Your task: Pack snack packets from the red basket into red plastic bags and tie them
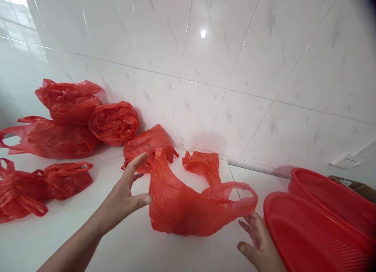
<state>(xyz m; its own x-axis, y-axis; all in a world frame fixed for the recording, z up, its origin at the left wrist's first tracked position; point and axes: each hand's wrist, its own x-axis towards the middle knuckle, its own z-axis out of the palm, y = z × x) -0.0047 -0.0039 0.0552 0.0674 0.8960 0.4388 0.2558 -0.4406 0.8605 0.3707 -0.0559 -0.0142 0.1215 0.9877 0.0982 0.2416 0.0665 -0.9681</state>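
On the white, flat worktop, out from the back edge that meets the shiny tiled wall, is a thin red plastic bag. It sits between the left hand and the right hand. The left hand is spread wide, its thumb right by the bag's left side; I can't tell if they touch. The right hand is loosely curled just under the round loop handle, very close or barely touching. Neither hand is squeezing the bag.

The bag looks light, soft and floppy, so a small push should crumple it. It may be a bit slippery, and a hard tug could tear it. Its middle looks dark, but I can't tell if something is inside. Good spots to pinch gently are the loop handle and the tall pointy corner on the left. A smaller red plastic bag lies behind, by the back edge, and red plastic baskets with small holes stand to the right.
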